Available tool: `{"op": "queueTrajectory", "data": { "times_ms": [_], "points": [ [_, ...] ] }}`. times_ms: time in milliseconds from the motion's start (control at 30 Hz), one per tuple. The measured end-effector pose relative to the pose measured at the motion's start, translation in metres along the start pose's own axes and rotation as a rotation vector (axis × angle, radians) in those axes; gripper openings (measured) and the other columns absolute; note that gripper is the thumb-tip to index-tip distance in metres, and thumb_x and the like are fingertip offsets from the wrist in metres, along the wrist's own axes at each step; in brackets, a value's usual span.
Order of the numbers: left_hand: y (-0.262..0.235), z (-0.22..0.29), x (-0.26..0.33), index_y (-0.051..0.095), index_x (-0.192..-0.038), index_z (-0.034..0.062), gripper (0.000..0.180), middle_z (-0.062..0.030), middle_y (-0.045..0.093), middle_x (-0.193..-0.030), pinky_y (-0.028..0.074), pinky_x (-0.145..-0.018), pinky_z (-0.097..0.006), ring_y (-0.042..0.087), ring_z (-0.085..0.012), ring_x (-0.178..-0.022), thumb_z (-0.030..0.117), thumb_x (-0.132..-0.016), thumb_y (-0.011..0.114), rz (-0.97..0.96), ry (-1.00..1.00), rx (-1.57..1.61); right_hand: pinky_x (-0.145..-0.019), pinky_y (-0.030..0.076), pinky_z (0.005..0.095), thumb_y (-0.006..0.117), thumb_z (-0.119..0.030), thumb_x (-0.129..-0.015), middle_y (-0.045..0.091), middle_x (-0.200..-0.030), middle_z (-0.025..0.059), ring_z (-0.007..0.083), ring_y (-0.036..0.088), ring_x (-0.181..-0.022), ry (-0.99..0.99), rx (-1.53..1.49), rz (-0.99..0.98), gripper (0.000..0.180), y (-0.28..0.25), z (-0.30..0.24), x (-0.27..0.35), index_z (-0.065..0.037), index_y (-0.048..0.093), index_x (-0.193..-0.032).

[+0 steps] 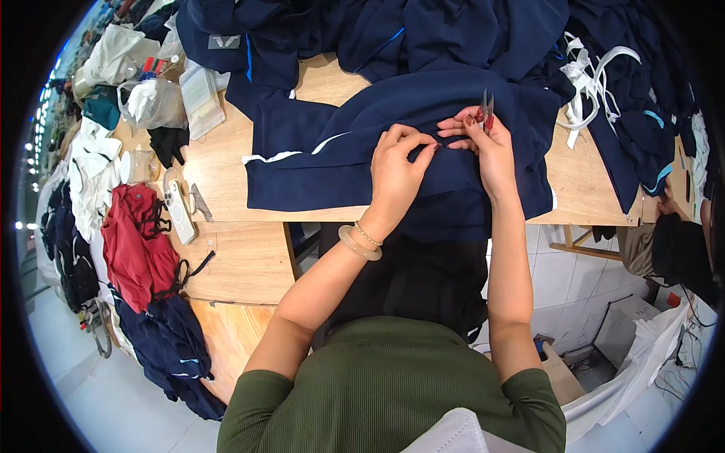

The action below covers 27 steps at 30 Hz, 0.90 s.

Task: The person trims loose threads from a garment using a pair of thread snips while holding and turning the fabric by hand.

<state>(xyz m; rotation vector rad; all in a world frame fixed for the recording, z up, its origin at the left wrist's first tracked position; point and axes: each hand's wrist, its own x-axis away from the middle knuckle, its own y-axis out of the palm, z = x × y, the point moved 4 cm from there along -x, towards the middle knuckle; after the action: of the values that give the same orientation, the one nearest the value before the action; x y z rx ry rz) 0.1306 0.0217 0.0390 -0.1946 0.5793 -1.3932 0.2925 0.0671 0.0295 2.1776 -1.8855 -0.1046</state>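
Note:
A navy garment (302, 185) with white piping lies spread on the wooden table in front of me. Over its middle, my left hand (398, 170) is closed in a pinch, thumb against forefinger. What sits between those fingertips is too small to make out. My right hand (495, 155) is just to the right, with red-handled thread snips (487, 113) held in it, blades pointing away from me. Its thumb and fingers reach toward the left fingertips, close above the cloth.
More navy garments (453, 34) are heaped along the far side. White straps (593, 90) lie at the right. To the left are a clear plastic bag (157, 104), a white phone-like device (179, 211) and a red garment (140, 245). Another person's hand (667, 204) shows at far right.

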Motion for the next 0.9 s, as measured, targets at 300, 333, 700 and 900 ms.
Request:
{"op": "queueTrajectory", "data": {
  "times_ms": [300, 333, 700, 900],
  "points": [
    [-0.025, 0.008, -0.003, 0.062, -0.091, -0.0019, 0.005, -0.0098, 0.067, -0.08, 0.051, -0.061, -0.028, 0.066, -0.0181, -0.069, 0.002, -0.093, 0.06, -0.002, -0.12, 0.106, -0.068, 0.045, 0.0264, 0.052, -0.024, -0.103, 0.063, -0.085, 0.0043, 0.0114, 0.056, -0.076, -0.119, 0.522, 0.038, 0.025, 0.011, -0.075, 0.029, -0.001, 0.057, -0.11],
    [-0.026, 0.009, -0.004, 0.061, -0.09, -0.0007, 0.005, -0.01, 0.067, -0.08, 0.052, -0.061, -0.03, 0.067, -0.0212, -0.069, 0.003, -0.093, 0.059, -0.016, -0.169, 0.177, -0.068, 0.045, 0.0285, 0.057, -0.023, -0.099, 0.063, -0.084, 0.0048, 0.0132, 0.057, -0.077, -0.118, 0.598, 0.026, 0.023, 0.014, -0.079, 0.03, -0.001, 0.058, -0.108],
    [-0.037, 0.013, -0.008, 0.063, -0.097, -0.0014, 0.007, -0.006, 0.062, -0.085, 0.05, -0.064, -0.024, 0.063, -0.0129, -0.074, -0.001, -0.091, 0.063, -0.106, 0.009, 0.172, -0.072, 0.045, 0.034, 0.075, -0.008, -0.076, 0.062, -0.085, 0.0072, 0.0248, 0.052, -0.08, -0.354, 1.079, -0.079, 0.022, 0.019, -0.11, 0.027, 0.0, 0.062, -0.091],
    [-0.026, 0.005, -0.004, 0.065, -0.092, -0.0029, 0.006, -0.0089, 0.066, -0.086, 0.052, -0.068, -0.027, 0.066, -0.0172, -0.077, -0.001, -0.086, 0.066, -0.105, 0.181, 0.018, -0.072, 0.045, 0.033, 0.074, -0.007, -0.076, 0.063, -0.085, 0.0071, 0.0241, 0.053, -0.08, -0.327, 1.056, -0.072, 0.019, 0.015, -0.102, 0.028, 0.0, 0.063, -0.09]
  ]
}}
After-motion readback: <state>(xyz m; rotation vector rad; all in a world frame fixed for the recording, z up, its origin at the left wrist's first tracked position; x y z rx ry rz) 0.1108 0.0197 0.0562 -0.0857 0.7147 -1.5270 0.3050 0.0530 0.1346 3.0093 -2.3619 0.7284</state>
